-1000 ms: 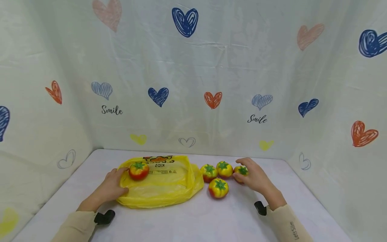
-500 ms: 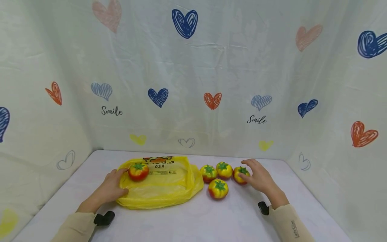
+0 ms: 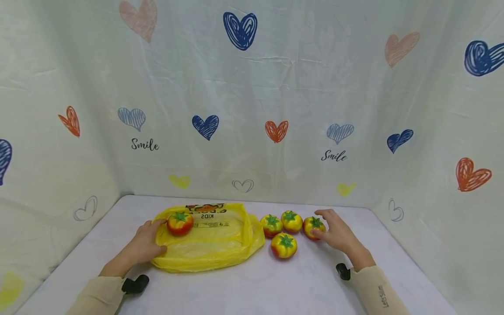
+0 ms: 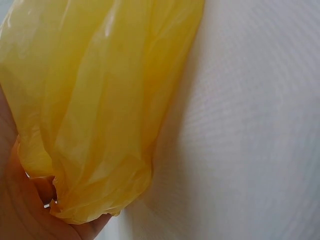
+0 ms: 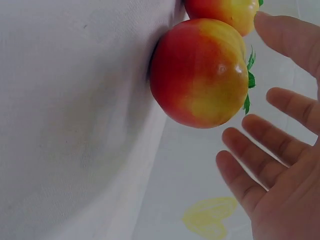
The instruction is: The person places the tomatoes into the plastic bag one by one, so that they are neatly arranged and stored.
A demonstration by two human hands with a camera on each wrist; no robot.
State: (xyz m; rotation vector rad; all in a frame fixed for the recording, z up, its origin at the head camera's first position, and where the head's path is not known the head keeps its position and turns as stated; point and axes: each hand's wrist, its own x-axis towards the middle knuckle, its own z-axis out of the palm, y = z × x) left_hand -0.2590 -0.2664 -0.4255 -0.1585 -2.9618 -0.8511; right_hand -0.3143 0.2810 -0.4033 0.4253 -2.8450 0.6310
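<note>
Beige-cuffed left hand (image 3: 143, 245): at the left end of a yellow plastic bag (image 3: 204, 249), thumb and index apart, other fingers partly hidden; grip cannot be told. Right hand (image 3: 340, 234): fingers spread wide, just beside the rightmost tomato (image 3: 313, 224); shifted slightly rightward since a second ago, uncovering more of that fruit. Red-green tomato (image 3: 180, 227): on the bag, unmoved. Three other tomatoes (image 3: 285, 249): right of the bag. White worktop (image 3: 236, 291): back edge close behind the items, broad stretch in front.
</note>
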